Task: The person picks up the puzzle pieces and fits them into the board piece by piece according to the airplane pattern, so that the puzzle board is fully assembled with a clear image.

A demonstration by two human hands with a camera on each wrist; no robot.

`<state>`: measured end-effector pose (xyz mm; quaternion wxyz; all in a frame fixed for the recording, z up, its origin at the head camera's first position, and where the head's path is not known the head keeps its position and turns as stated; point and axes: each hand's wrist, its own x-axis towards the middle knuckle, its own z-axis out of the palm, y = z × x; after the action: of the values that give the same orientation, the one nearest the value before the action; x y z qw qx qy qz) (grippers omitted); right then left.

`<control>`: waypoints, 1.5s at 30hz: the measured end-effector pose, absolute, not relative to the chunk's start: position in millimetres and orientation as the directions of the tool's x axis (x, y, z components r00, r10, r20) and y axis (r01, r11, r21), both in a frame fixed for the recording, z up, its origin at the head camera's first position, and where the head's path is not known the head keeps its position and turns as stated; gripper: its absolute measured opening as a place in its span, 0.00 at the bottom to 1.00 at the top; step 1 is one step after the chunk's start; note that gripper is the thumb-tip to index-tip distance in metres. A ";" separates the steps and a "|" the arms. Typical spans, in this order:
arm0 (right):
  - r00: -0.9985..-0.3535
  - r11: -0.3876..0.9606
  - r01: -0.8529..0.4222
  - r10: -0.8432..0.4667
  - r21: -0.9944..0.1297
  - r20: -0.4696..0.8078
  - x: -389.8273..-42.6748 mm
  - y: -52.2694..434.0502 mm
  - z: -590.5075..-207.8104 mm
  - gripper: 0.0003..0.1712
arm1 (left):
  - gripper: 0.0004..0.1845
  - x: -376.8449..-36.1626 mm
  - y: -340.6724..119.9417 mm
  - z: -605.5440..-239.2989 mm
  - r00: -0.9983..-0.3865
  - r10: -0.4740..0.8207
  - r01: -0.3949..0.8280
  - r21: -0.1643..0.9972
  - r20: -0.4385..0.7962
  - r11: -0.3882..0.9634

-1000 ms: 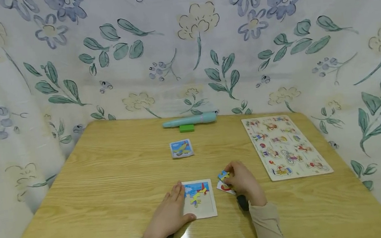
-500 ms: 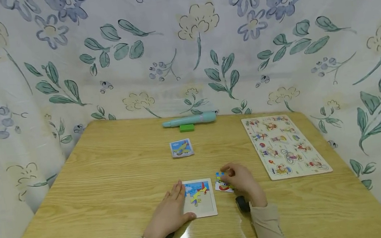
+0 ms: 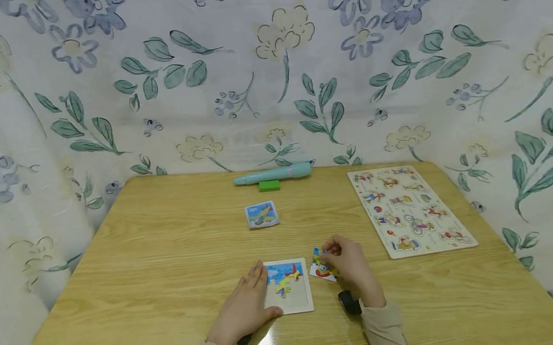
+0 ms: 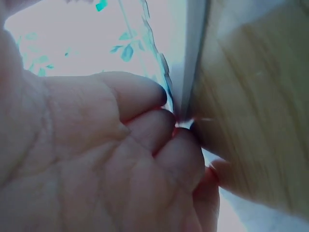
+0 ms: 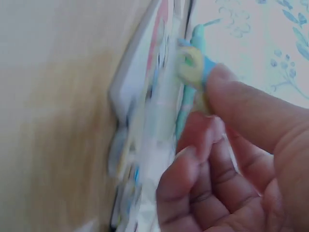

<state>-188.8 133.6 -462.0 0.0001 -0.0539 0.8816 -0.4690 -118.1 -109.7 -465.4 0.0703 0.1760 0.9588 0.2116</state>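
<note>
Head view has a person with both hands at work over a light wood-grain table (image 3: 166,274). The left hand (image 3: 245,309) lies along the left side of a square off-white puzzle tray (image 3: 297,301), fingers fairly straight and close together, thumb spread out to the near edge. So that one's not gripping anything, it's just resting on the tray. Upper part of the tray is filled with blue sky pieces plus a bit of a yellow and red plane, and the pale base shows below.

Right hand (image 3: 349,263) is just right of the tray with a narrow pinch on a small blue-and-yellow jigsaw piece (image 5: 190,67). Right wrist view is pretty blurry, but you can see the piece sticking out past the thumb. Under those fingers there's a white piece with red print (image 3: 323,272), just beside the tray; can't tell if the pinched one touches it.

Further back sits a small square card with a yellow plane on blue (image 3: 262,214), then a bright green rectangular block (image 3: 269,185) right by a fat teal pen (image 3: 273,174). Over on the right, a big cream board printed with little figures (image 3: 433,249) lies flat.
</note>
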 end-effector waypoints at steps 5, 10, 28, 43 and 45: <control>-0.980 0.458 -0.092 -0.198 -0.884 0.000 -184.1 117.9 -461.8 0.06 | 0.48 -121.1 -112.2 -465.0 -0.926 0.375 0.321 0.431 -0.045 0.843; -0.914 0.395 -0.085 -0.396 -0.915 -0.086 -177.5 90.5 -463.5 0.08 | 0.49 -122.3 -114.3 -466.4 -0.933 0.357 0.306 0.424 -0.044 0.852; -0.820 0.521 -0.237 -0.560 -0.820 -0.119 -179.7 69.7 -438.0 0.08 | 0.57 -120.4 -109.7 -466.7 -0.952 0.304 0.266 0.370 -0.047 0.890; -0.872 0.686 -0.275 -0.474 -0.674 -0.126 -174.5 49.1 -450.8 0.11 | 0.57 -113.8 -106.3 -465.6 -0.943 0.332 0.296 0.405 -0.020 0.865; -0.875 0.694 -0.280 -0.469 -0.663 -0.122 -175.3 48.1 -451.4 0.11 | 0.57 -113.6 -107.2 -464.6 -0.943 0.331 0.299 0.395 -0.013 0.869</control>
<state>-175.3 48.1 -451.4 0.1424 -0.2060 0.9092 -0.3326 -113.6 -107.2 -464.6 0.0404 0.1633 0.9657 0.1977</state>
